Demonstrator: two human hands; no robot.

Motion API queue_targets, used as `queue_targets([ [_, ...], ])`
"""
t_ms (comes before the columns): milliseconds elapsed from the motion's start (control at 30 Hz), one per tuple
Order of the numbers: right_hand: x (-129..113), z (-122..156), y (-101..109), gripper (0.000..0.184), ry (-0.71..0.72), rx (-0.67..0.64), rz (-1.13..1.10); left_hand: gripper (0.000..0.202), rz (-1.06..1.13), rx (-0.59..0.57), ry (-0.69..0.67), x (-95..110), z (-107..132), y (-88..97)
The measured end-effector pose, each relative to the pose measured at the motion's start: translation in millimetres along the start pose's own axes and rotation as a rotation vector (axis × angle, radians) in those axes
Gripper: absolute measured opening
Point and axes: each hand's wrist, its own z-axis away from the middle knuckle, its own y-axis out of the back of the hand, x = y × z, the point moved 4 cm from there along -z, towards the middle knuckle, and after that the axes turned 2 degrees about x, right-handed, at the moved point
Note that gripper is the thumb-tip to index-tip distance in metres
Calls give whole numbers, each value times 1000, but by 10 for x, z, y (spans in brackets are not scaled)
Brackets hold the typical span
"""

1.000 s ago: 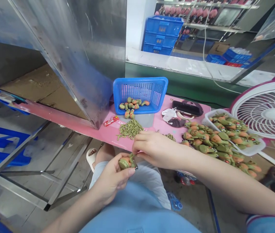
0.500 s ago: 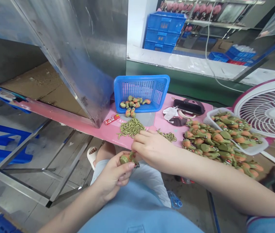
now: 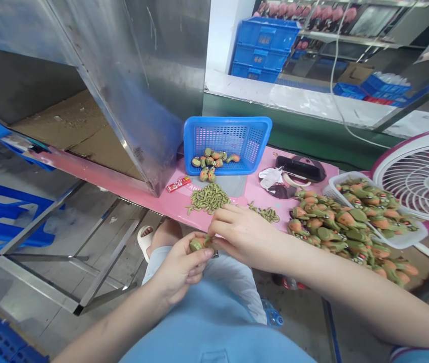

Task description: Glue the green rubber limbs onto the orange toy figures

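My left hand (image 3: 178,264) is closed around a small green-and-orange toy figure (image 3: 196,245), above my lap and just off the table's near edge. My right hand (image 3: 239,232) meets it from the right, its thumb and fingers pinching a thin green piece (image 3: 208,240) against the figure. Whether that piece is fixed to the figure cannot be made out. Beyond the hands, on the pink tabletop, lies a heap of small curved green pieces (image 3: 210,197). A smaller scatter of like green pieces (image 3: 266,214) is partly behind my right hand.
A blue basket (image 3: 228,121) at the back holds several figures. More figures (image 3: 331,227) are piled at right beside a filled white basket (image 3: 415,238). A fan (image 3: 426,176), a black case (image 3: 301,169) and a red packet (image 3: 178,184) stand around. A metal cabinet (image 3: 161,101) rises at left.
The camera view has shifted slightly, so the table's contents appear further right. My right fingertips sit closer over the figure, and less of its round green end shows.
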Motion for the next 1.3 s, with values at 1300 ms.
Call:
queue_targets([
  [1300,-34,144,48,14,148,159,-407,30,-83,-119,107,-33,125,-77],
])
